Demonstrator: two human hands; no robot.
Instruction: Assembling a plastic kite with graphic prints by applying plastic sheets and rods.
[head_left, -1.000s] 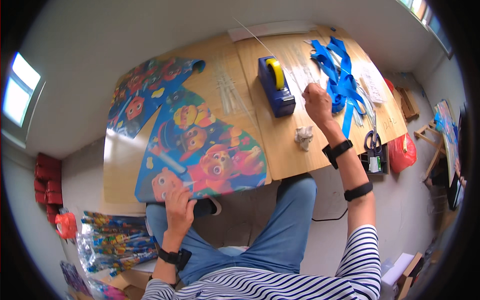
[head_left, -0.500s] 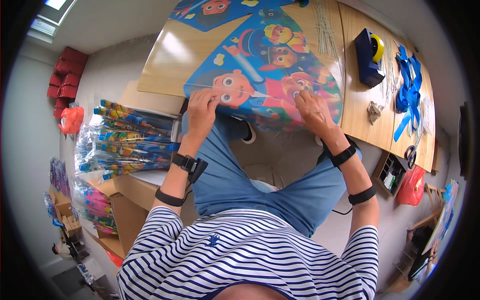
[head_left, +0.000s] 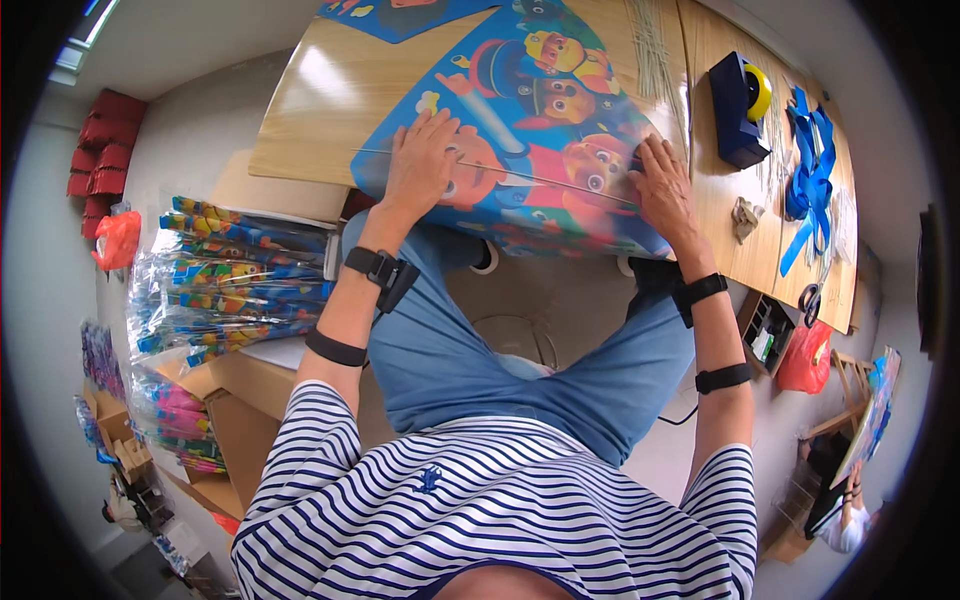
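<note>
A large kite sheet (head_left: 520,140), blue with cartoon figures, lies on the table in front of me, its near edge hanging over the table's front. Across it runs a thin rod (head_left: 545,181), slanting slightly down to the right. My left hand (head_left: 424,160) rests on the sheet with its fingers stretched forward, over the rod's left part. On the sheet's right side my right hand (head_left: 662,190) lies with fingers extended, by the rod's right end. Neither hand is gripping anything that I can see.
Wooden tables carry a second printed sheet (head_left: 400,18), thin rods (head_left: 652,55), a tape dispenser (head_left: 738,112), blue ribbon (head_left: 808,175) and scissors (head_left: 811,300). Left of me, packed kites (head_left: 245,285) stick out above a cardboard box (head_left: 250,430). A red bag (head_left: 803,358) is below right.
Both hands went from pinched fingers near the sheet's front edge to lying flat on it. The left moved slightly forward, the right outward and forward. The rod now lies plainly across the sheet.
</note>
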